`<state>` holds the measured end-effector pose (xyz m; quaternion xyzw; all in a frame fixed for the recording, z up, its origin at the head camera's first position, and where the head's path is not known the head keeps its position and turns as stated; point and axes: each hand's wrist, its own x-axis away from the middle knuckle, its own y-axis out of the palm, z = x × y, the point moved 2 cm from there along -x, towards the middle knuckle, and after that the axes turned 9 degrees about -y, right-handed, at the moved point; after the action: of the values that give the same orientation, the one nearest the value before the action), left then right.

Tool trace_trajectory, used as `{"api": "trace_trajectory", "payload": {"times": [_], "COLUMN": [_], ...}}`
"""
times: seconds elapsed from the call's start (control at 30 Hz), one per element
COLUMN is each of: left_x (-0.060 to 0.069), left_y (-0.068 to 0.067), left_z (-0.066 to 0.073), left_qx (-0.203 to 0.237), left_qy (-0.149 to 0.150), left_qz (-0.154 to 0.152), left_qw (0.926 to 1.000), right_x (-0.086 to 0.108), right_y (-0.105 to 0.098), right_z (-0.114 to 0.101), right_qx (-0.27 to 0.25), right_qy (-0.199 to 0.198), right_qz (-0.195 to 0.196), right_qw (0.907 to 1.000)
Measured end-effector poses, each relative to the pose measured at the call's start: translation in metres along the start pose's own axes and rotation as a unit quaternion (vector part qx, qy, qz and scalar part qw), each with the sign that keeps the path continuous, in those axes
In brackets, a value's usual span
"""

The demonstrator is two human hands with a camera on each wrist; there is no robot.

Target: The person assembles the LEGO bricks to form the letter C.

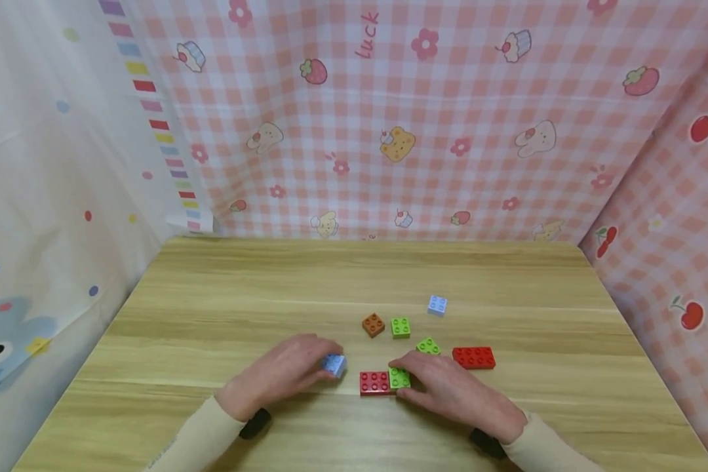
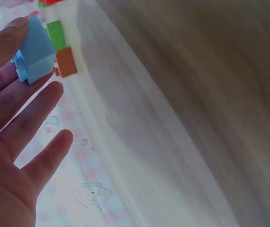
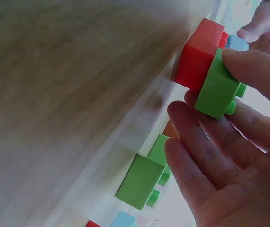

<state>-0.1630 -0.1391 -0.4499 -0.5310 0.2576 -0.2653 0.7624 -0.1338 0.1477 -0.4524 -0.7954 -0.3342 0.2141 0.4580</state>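
Over wood grain (image 1: 295, 282), the left hand (image 1: 282, 372) pinches a studded blue brick (image 1: 334, 366), the right hand (image 1: 448, 387) a green brick (image 1: 399, 377).

Bricks (image 1: 373, 383) on apparently wooden tabletop (image 1: 271, 282)

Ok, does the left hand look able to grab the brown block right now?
Probably not, since the left hand is pinching a blue block. The way itself looks free: no other block stands between that hand and the brown block.
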Motion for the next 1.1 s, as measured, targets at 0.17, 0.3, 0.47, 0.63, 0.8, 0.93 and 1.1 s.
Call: {"api": "trace_trajectory", "payload": {"times": [0.17, 0.3, 0.47, 0.63, 0.8, 0.93, 1.1], "left_x": [0.001, 0.0, -0.002, -0.003, -0.004, -0.005, -0.006], "left_y": [0.002, 0.003, 0.006, 0.009, 0.012, 0.015, 0.02], "left_z": [0.01, 0.018, 0.026, 0.03, 0.033, 0.036, 0.039], "left_qx": [0.005, 0.01, 0.012, 0.014, 0.02, 0.023, 0.017], "left_qy": [-0.007, -0.012, -0.017, -0.025, -0.045, -0.058, -0.064], "left_qz": [0.016, 0.022, 0.03, 0.031, 0.025, 0.023, 0.014], "left_qw": [0.9998, 0.9996, 0.9993, 0.9991, 0.9985, 0.9978, 0.9977], "right_x": [0.0, 0.001, 0.001, 0.001, 0.001, 0.0, 0.001], "right_y": [0.0, 0.0, -0.001, -0.001, -0.001, -0.001, 0.0], "right_z": [0.0, 0.001, 0.001, 0.002, 0.002, 0.001, 0.0], "right_qx": [0.005, 0.001, -0.004, 0.0, -0.001, -0.002, -0.001], "right_qy": [-0.002, -0.002, 0.004, 0.002, 0.0, 0.001, -0.002], "right_qz": [0.0, 0.001, 0.002, 0.005, 0.005, 0.004, 0.006], "right_qw": [1.0, 1.0, 1.0, 1.0, 1.0, 1.0, 1.0]}}
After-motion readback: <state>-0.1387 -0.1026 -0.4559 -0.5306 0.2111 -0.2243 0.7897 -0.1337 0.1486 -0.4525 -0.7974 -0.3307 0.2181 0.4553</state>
